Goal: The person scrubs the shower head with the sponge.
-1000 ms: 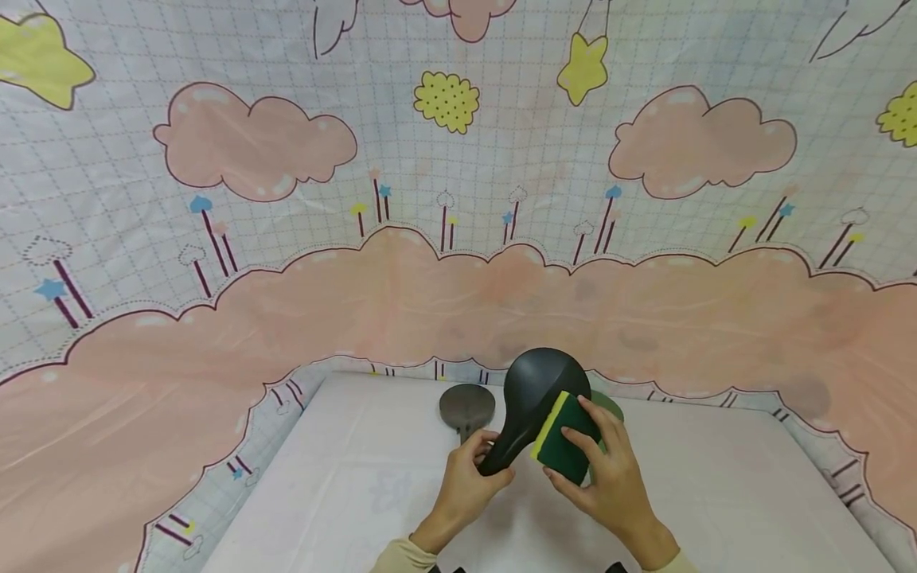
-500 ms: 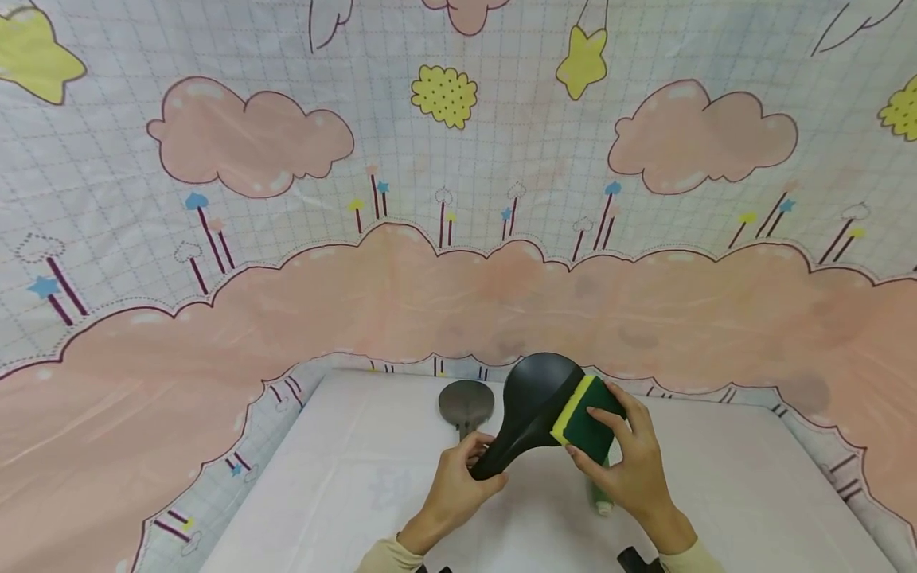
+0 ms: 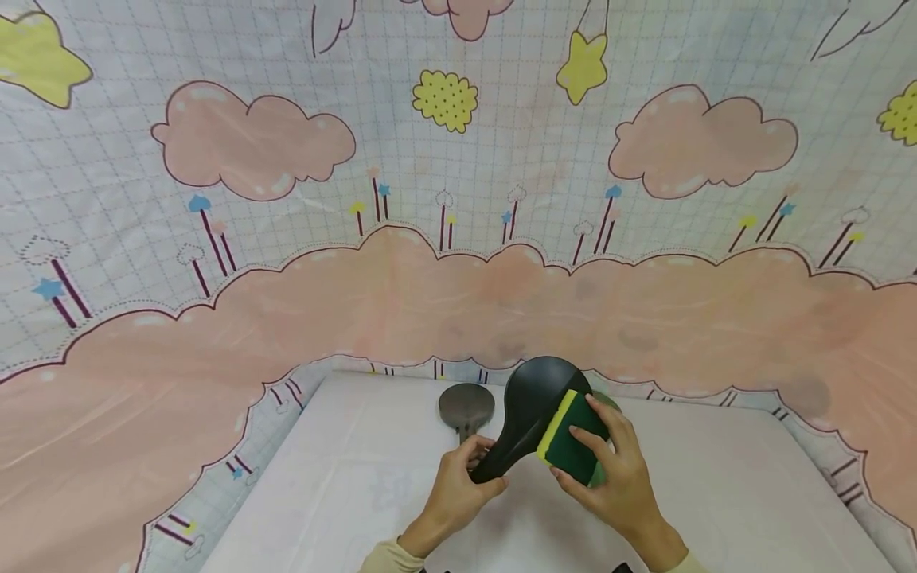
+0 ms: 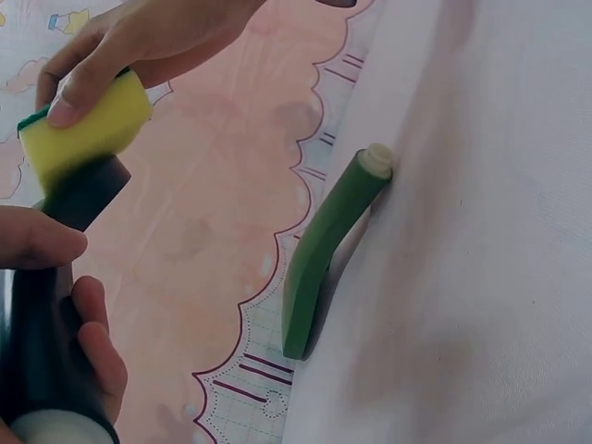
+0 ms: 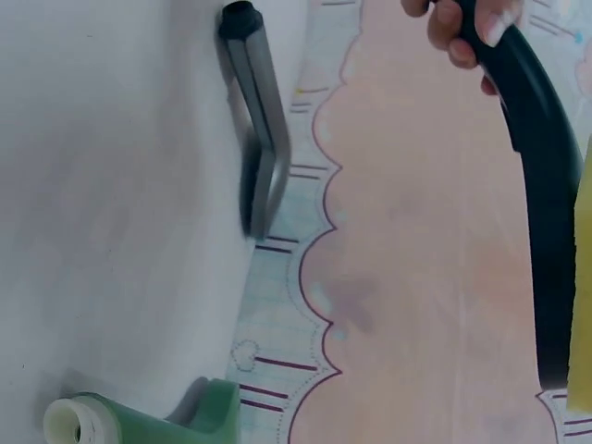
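Note:
A black hand-held shower head (image 3: pixel 539 391) is held up above the table in the head view, its round head tilted away. My left hand (image 3: pixel 454 492) grips it by the end of its handle. Between thumb and fingers, my right hand (image 3: pixel 620 476) pinches a yellow and green scouring sponge (image 3: pixel 582 446). The sponge's yellow side lies against the black head's right side. In the left wrist view the yellow side (image 4: pixel 92 129) also meets the black shower head.
A grey shower head (image 3: pixel 466 406) lies on the white table (image 3: pixel 344 469) behind my left hand. Mostly hidden behind the sponge and right hand is a green shower head (image 4: pixel 326 245), plainer in the left wrist view. A patterned cloth (image 3: pixel 458 302) hangs behind the table.
My right hand has slid the sponge rightward across the black shower head, then back to the left and down. The left hand keeps its grip with little movement.

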Demonstrator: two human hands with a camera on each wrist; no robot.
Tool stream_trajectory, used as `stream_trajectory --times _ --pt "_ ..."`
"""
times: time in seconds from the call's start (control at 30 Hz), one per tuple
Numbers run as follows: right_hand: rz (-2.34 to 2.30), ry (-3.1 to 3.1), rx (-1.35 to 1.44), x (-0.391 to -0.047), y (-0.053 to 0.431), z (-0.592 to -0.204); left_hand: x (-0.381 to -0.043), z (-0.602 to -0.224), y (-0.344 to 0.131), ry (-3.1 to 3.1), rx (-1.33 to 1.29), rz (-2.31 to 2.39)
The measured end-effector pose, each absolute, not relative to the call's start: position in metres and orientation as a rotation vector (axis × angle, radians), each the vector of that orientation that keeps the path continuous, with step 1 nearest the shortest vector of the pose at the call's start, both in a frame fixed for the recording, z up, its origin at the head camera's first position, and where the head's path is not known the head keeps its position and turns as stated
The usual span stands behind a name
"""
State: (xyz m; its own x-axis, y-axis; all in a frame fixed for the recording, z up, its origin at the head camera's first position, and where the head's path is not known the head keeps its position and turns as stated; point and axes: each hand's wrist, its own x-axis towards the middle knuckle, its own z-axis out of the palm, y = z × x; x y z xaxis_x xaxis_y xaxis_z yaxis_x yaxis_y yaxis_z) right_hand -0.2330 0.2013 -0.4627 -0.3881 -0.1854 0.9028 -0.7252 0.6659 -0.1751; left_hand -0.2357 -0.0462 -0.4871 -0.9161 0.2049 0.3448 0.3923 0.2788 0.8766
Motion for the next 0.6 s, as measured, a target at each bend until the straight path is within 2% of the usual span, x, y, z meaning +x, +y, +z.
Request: stream_trajectory --times 0.3,0.6 --pt "0.699 -1.887 0.740 -0.235 0.203 -0.460 -0.234 -0.488 -0.046 -2.379 -0.557 -1.686" --pt "0.745 -1.936 0.639 -0.236 0.216 -0.454 -0.230 -0.488 -0.047 -2.393 -0.588 -1.668"
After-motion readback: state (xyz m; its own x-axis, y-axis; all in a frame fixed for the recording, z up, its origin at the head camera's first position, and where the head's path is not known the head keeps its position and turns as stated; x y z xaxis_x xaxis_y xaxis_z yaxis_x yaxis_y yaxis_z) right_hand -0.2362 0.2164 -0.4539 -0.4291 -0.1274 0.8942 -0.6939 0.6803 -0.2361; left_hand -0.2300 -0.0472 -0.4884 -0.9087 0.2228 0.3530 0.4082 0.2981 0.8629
